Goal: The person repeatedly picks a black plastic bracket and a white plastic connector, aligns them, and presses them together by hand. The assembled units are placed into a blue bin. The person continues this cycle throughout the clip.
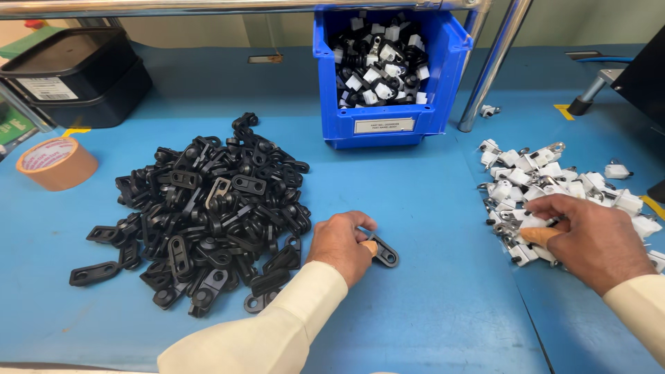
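Surface: blue table (429, 208), matte, with a seam running down its right part; a yellow marking shows at the far right edge.
Left hand: left hand (341, 246) rests on the table just right of the black heap, fingers curled, pinching one black plastic bracket (385, 252) that lies flat on the surface.
Right hand: right hand (589, 239) lies over the near edge of the white heap, fingers bent down and closed on a white clip (533, 223); a tan finger cot shows on one fingertip.
Black heap: pile of black brackets (208, 215) at centre left, loose and tangled, a few strays at its near edge; one grey piece sits on top.
White heap: pile of white clips with metal tabs (547, 176) on the right, spread thin toward the far side.
Bin: blue bin (388, 104) at the far centre, holding mixed black and white parts, a label on its front wall.
Far left: roll of brown tape (55, 163) lying flat; behind it two stacked black trays (76, 76).
Frame: metal tube (495, 62) slanting down to the table right of the bin; a horizontal rail crosses the top.
Room: pale wall behind the table; a dark object cuts in at the upper right.
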